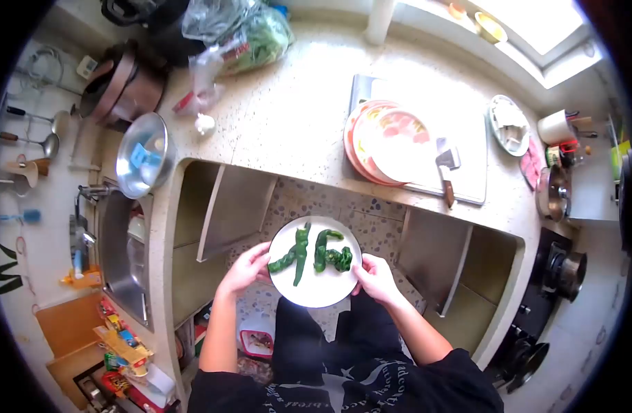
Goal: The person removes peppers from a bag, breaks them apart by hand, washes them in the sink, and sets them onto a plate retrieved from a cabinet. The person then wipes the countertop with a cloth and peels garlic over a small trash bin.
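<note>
A round white plate [314, 292] is held in front of my body, below the counter's front edge. My left hand [248, 267] grips its left rim and my right hand [374, 277] its right rim, with some fingers hidden beneath. Several long green peppers [301, 251] lie on the plate, wrinkled and curved, in two groups. On the counter ahead stands a stack of patterned plates [398, 146], partly over a white cutting board [471, 168]. A cleaver [447, 172] with a wooden handle rests on the board, to the right of the stack.
A metal bowl [143, 155] stands beside the sink [119, 241] at the left. Bagged greens [261, 41] and a garlic bulb [205, 124] are on the counter. Cabinet doors [233, 210] hang open below. A stove [536, 286] with pans is at the right; a bin [256, 342] stands near my legs.
</note>
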A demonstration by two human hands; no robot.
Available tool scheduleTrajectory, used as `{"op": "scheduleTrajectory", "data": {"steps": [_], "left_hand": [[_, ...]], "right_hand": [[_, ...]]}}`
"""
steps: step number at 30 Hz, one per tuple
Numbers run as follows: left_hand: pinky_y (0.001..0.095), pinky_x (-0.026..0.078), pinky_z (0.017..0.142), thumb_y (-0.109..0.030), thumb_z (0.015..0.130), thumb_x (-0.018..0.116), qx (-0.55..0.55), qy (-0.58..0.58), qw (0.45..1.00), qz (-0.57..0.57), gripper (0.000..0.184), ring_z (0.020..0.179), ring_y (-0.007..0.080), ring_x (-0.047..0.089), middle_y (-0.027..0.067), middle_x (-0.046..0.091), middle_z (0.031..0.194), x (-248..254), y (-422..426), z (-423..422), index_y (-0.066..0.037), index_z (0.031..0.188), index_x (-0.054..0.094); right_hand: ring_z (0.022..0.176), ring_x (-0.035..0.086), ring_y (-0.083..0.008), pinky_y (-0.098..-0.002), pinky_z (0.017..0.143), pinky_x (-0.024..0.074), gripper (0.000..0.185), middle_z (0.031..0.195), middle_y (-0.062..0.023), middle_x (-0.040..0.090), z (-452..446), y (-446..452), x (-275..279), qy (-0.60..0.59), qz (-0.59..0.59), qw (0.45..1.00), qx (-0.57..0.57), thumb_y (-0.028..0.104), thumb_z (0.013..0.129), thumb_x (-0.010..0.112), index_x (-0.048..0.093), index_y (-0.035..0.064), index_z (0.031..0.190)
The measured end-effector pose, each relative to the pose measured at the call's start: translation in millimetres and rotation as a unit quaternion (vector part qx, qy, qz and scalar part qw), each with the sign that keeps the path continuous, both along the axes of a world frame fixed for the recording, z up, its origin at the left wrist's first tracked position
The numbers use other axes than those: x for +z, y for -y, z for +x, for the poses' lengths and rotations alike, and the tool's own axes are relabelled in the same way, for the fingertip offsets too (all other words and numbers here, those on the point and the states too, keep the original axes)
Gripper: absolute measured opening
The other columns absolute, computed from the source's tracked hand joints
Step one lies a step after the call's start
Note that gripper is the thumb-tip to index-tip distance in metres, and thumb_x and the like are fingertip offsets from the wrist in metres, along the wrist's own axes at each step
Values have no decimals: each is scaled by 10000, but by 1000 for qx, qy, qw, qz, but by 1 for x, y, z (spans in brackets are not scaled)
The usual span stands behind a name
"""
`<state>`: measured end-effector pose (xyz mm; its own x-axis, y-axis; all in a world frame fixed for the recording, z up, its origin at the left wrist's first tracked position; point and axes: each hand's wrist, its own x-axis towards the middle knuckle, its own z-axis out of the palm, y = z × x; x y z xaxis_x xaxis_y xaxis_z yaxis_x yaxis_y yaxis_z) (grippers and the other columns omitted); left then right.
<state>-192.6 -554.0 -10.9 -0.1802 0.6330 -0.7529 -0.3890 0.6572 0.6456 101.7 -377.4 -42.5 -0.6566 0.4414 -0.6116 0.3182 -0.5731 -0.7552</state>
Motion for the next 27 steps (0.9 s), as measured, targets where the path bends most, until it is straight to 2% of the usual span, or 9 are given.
{"op": "scheduleTrajectory", "data": {"steps": [4, 8, 12, 16, 19, 20, 23, 24, 27], "left_hand": [[302, 607, 669, -110, 990, 625, 7, 44, 998, 47, 553, 861, 169, 722, 92, 723, 1064, 46, 8, 7, -46, 1493, 404], [295, 609, 644, -11, 971, 570, 48, -3, 996, 81, 521, 845, 165, 722, 113, 721, 1059, 79, -12, 9, -12, 1466, 406], [311, 619, 640, 12, 963, 545, 158, 0, 984, 83, 495, 854, 177, 726, 104, 722, 1045, 95, -59, 3, -42, 1441, 427], [361, 635, 679, -30, 996, 512, 212, -33, 969, 126, 455, 923, 219, 721, 119, 679, 1146, 83, -141, -38, -64, 1439, 416], [434, 639, 773, -28, 1008, 486, 257, -32, 953, 154, 509, 949, 299, 715, 171, 627, 1228, 60, -217, -72, -60, 1484, 310], [453, 637, 789, -29, 1009, 486, 265, -33, 950, 160, 524, 952, 314, 714, 186, 611, 1249, 52, -242, -84, -60, 1493, 286], [497, 633, 816, -27, 1011, 488, 265, -29, 949, 169, 554, 987, 347, 706, 220, 580, 1275, 30, -305, -115, -56, 1502, 235], [501, 631, 820, -25, 999, 495, 265, -39, 952, 151, 554, 983, 342, 708, 213, 587, 1267, 21, -323, -124, -60, 1495, 250], [518, 632, 832, -5, 977, 500, 271, -31, 953, 132, 562, 998, 357, 705, 212, 579, 1276, -4, -368, -146, -57, 1483, 262]], "right_hand": [[532, 645, -123, -274, 470, 519, 193, 727, -64, 673, 2, -22, 71, 5, 35, 998, 47, 157, 1017, 583, 639, -25, 983], [515, 635, -126, -265, 474, 512, 237, 655, -40, 650, -14, -52, 111, -20, -6, 999, 31, 225, 1018, 629, 650, -8, 979], [646, 666, -142, -265, 557, 548, 314, 857, -95, 661, -33, -73, 115, -97, -71, 983, -138, 224, 1079, 504, 616, -9, 1257], [615, 670, -168, -276, 546, 573, 290, 848, -94, 653, -29, -86, 95, -36, -14, 971, -237, 160, 1070, 489, 573, 4, 1299], [645, 673, -181, -289, 554, 585, 335, 1039, -139, 625, -21, -89, 69, 44, 16, 944, -326, 129, 1039, 504, 495, 17, 1354], [703, 679, -199, -313, 586, 600, 426, 1143, -167, 584, -18, -91, 60, 63, 16, 939, -337, 136, 1021, 523, 410, 30, 1417], [754, 683, -222, -347, 640, 614, 514, 1182, -186, 561, -31, -102, 59, 68, -35, 902, -426, 150, 1015, 535, 329, 46, 1474], [873, 678, -268, -402, 724, 618, 592, 1252, -198, 528, -33, -105, 55, 60, -49, 904, -421, 174, 1008, 553, 263, 55, 1511], [975, 650, -297, -444, 780, 608, 617, 1304, -195, 506, -59, -111, 62, 34, -68, 889, -451, 188, 1003, 563, 254, 52, 1519]]}}
